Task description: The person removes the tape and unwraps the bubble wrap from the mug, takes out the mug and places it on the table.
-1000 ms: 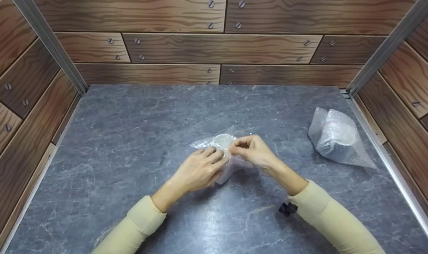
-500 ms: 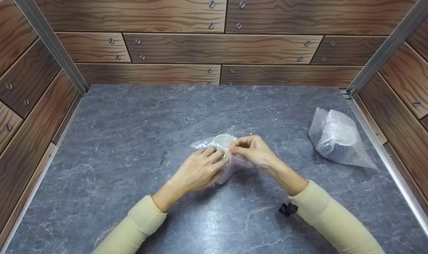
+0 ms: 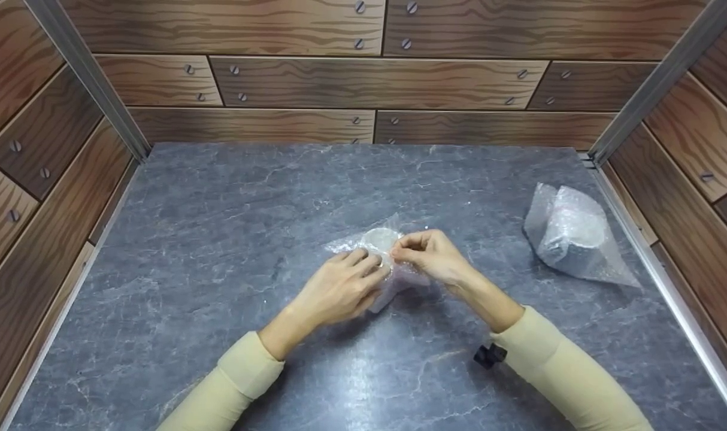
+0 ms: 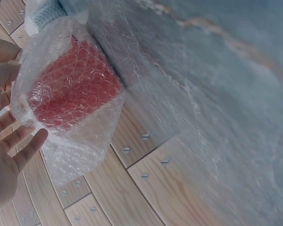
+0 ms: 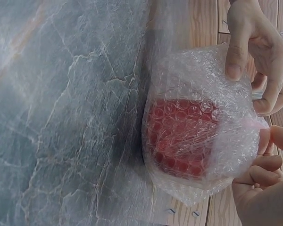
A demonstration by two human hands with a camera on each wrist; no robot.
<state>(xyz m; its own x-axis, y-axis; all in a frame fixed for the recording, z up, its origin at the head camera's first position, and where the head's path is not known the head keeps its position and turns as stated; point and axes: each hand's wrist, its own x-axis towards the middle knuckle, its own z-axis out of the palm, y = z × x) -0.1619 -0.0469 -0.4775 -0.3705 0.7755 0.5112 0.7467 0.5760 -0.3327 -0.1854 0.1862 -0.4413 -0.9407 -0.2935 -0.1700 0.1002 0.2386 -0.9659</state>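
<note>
A bubble-wrapped bundle [image 3: 393,287] stands in the middle of the table, between both hands. Through its wrap a red thing [image 5: 184,136] shows in the wrist views; its kind is hidden. My left hand [image 3: 342,284] grips the bundle's upper left side, with the thumb on the near face and the fingers over the top. With thumb and forefinger, my right hand [image 3: 429,257] pinches a small pinkish strip [image 5: 254,123] at the top of the wrap. Loose corners of the bubble wrap [image 4: 75,162] stick out at the sides.
A second bubble-wrapped bundle [image 3: 573,230] rests at the table's right side, close to the metal edge rail [image 3: 678,305]. Wood-patterned walls [image 3: 375,81] enclose the grey marbled table [image 3: 232,197] at the back and sides. A black clip [image 3: 490,355] hangs by the right sleeve.
</note>
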